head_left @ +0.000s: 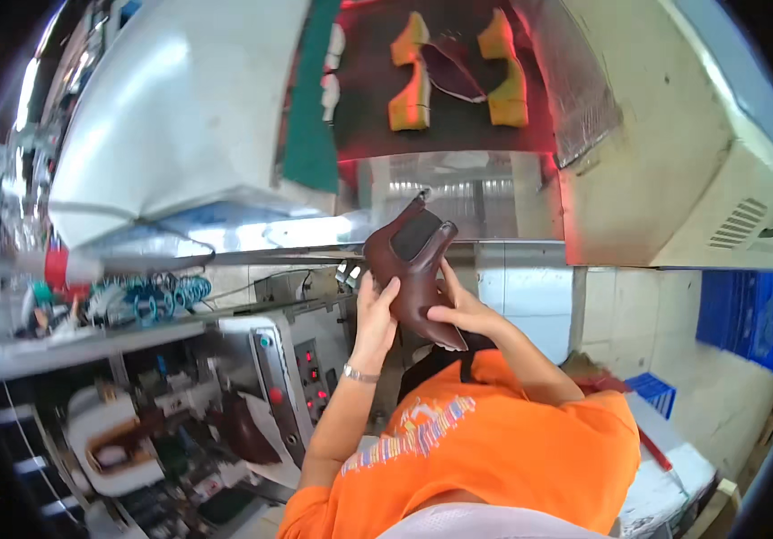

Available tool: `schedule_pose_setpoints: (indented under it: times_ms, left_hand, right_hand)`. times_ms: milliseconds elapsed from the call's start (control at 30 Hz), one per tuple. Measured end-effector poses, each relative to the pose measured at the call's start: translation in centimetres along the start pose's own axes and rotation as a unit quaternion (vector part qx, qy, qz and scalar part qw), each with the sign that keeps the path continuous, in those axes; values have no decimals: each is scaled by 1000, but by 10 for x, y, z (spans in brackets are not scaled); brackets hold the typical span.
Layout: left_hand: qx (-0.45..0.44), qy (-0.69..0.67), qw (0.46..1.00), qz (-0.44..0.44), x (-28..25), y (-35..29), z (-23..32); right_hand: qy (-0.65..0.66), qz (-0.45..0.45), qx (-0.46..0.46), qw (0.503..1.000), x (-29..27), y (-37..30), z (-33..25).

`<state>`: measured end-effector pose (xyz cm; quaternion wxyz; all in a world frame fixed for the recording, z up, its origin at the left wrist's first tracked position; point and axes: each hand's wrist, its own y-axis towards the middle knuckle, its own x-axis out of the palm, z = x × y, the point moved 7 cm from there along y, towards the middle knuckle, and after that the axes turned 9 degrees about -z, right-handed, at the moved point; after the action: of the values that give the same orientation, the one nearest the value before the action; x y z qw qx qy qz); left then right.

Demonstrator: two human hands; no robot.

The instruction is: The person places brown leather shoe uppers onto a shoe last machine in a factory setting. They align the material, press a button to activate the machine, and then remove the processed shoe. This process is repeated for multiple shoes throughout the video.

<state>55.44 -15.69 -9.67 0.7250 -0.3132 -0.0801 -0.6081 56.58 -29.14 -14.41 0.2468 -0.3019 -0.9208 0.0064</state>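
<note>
Brown boot (pixel 416 286); both hands (pixel 375 314) (pixel 466 311) on it

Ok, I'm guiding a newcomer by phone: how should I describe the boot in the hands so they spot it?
Start at the orange shirt, lower middle. Above it, the left hand and right hand hold the brown boot between them. Unlike the yellow forms farther up, it is glossy brown with a dark side panel.

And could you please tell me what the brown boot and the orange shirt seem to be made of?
The brown boot looks like leather or imitation leather, its smooth surface softly shiny. The orange shirt seems matte fabric, perhaps cotton, draping in soft folds.
</note>
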Motion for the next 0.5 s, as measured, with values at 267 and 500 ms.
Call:
schedule_pose_setpoints:
  times_ms: [267,500]
  left_hand:
    - [-87,167,982,-15,16,47,-51]
    - [-165,239,954,-81,-15,52,-88]
  right_hand:
    - [218,106,-151,958,-64,20,51]
    - [235,101,-184,949,-116,56,87]
